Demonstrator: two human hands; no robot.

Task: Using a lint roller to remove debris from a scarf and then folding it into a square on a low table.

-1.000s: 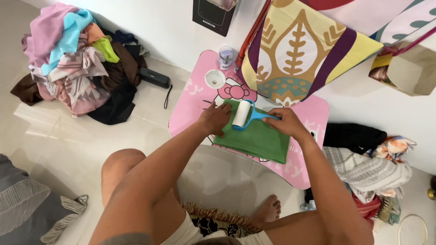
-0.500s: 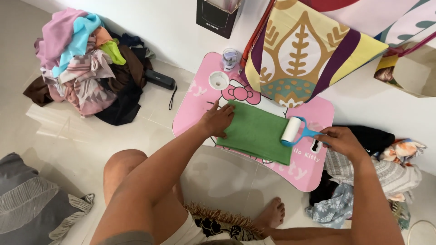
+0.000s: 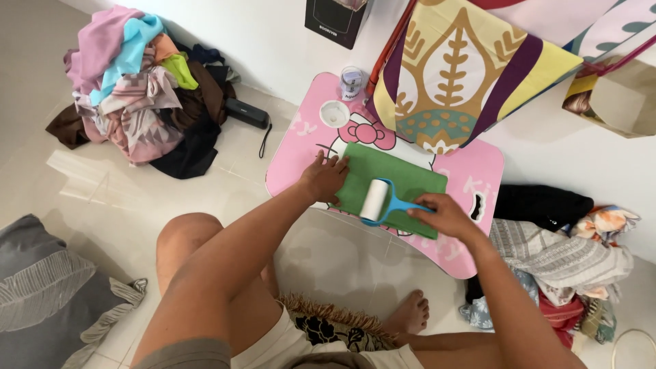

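Note:
A folded green cloth (image 3: pixel 403 176) lies flat on a low pink table (image 3: pixel 301 147) with a cartoon print. My left hand (image 3: pixel 324 179) presses down on the cloth's left edge, fingers spread. My right hand (image 3: pixel 443 213) grips the blue handle of a lint roller (image 3: pixel 375 200), whose white roll rests on the near left part of the cloth.
A small white dish (image 3: pixel 335 113) and a small clear jar (image 3: pixel 350 82) stand at the table's far corner. A patterned fabric (image 3: pixel 465 75) hangs over the table's back. Clothes piles lie at the left (image 3: pixel 137 96) and right (image 3: pixel 553 253). A black speaker (image 3: pixel 247 113) rests on the floor.
My right hand rolled the lint roller to the cloth's right end, then back to its left near part. My left hand stayed on the cloth's edge.

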